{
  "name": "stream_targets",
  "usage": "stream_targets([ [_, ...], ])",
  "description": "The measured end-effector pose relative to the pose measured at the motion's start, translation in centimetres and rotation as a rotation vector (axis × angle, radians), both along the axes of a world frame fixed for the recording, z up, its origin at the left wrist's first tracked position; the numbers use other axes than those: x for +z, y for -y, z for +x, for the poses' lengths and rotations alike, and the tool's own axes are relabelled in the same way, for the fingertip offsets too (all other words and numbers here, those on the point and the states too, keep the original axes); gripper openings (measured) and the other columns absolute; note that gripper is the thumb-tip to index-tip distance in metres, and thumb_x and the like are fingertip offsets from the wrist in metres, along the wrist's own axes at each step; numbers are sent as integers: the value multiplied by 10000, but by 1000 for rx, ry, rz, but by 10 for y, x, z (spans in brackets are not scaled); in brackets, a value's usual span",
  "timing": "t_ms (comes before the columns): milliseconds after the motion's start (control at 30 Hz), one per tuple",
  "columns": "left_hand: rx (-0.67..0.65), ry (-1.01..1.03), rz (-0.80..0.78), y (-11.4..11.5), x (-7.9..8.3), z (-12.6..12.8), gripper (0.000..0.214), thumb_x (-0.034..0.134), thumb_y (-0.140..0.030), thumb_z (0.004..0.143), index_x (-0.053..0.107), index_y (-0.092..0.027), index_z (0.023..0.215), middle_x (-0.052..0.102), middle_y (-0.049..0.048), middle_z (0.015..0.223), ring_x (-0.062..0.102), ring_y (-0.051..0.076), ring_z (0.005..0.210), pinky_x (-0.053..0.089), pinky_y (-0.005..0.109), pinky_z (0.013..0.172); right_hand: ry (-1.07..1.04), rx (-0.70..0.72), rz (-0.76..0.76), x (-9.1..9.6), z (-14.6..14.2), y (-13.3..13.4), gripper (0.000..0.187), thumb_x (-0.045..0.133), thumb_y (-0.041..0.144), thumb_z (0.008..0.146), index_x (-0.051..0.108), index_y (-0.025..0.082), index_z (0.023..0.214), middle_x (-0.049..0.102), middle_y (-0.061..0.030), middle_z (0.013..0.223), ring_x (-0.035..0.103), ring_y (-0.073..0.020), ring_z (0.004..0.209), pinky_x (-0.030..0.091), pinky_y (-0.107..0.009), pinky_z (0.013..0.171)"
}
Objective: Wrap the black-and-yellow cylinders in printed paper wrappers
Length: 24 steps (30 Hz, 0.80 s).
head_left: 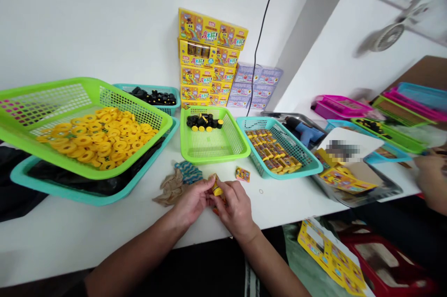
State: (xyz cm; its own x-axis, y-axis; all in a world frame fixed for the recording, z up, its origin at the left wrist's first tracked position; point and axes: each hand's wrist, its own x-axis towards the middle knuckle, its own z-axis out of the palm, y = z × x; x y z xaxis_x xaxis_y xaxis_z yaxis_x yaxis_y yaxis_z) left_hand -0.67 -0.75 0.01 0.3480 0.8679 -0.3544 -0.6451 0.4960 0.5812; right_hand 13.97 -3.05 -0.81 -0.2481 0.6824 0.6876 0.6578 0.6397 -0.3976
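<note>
Both my hands meet above the table's front edge. My left hand (193, 200) is closed round a small cup with a yellow end (217, 190). The fingers of my right hand (235, 208) press on the same cup from the other side. An orange printed piece shows partly beneath my fingers. Beyond my right hand lies a small printed packet (242, 174). A crumpled beige cloth (170, 188) and a blue striped cloth (188, 172) lie by my left hand. Ahead, a green basket (215, 157) contains several black and yellow cup parts (204, 122).
At left, a tilted green basket (136, 157) of yellow rings (104, 138) rests on a blue basket (70, 197). A blue basket (293, 175) at right contains rows of wrapped cups (274, 150). Yellow boxes (209, 57) are stacked at the wall. A person's hand (433, 173) shows far right.
</note>
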Motion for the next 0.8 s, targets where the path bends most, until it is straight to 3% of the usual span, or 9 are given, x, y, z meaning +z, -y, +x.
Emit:
stream_targets([
  [200,-53,68,-64,-3,4,-4,130,622,-170,842,700,-97,916,705,88,824,652,168,703,513,285,668,-159,47,-61,1,2,-3,331,629,240,899,562,196,1220,655,-77,958,616,-206,851,533,-358,760],
  [367,2,63,-29,-2,0,-3,117,645,-198,850,698,-110,908,699,75,837,631,148,669,507,269,622,-139,63,-35,-4,0,-5,313,644,225,892,599,197,1201,654,-84,931,606,-207,834,530,-344,718],
  [500,-17,66,-50,0,-3,0,105,672,-181,837,699,-99,896,689,66,832,611,122,645,511,256,630,-178,67,-26,-5,-1,-5,251,632,215,903,622,198,1153,656,-62,858,599,-188,769,515,-317,661],
  [600,-37,66,-63,1,-5,0,114,683,-186,833,703,-94,896,684,63,818,605,112,635,505,243,633,-83,35,49,-4,0,-4,212,623,214,907,637,181,1115,647,-64,806,587,-192,730,499,-326,635],
  [700,-40,35,-65,0,-5,-1,113,667,-192,842,700,-93,885,686,73,812,609,122,638,501,249,633,-11,15,84,-4,3,-2,224,631,221,901,630,180,1121,661,-79,844,593,-205,758,503,-346,661],
  [800,-36,51,-90,-2,-1,-4,103,620,-174,862,694,-103,872,692,78,826,625,140,666,509,269,655,-86,2,36,-6,4,-3,268,632,226,900,603,186,1163,673,-85,906,609,-206,797,518,-351,699],
])
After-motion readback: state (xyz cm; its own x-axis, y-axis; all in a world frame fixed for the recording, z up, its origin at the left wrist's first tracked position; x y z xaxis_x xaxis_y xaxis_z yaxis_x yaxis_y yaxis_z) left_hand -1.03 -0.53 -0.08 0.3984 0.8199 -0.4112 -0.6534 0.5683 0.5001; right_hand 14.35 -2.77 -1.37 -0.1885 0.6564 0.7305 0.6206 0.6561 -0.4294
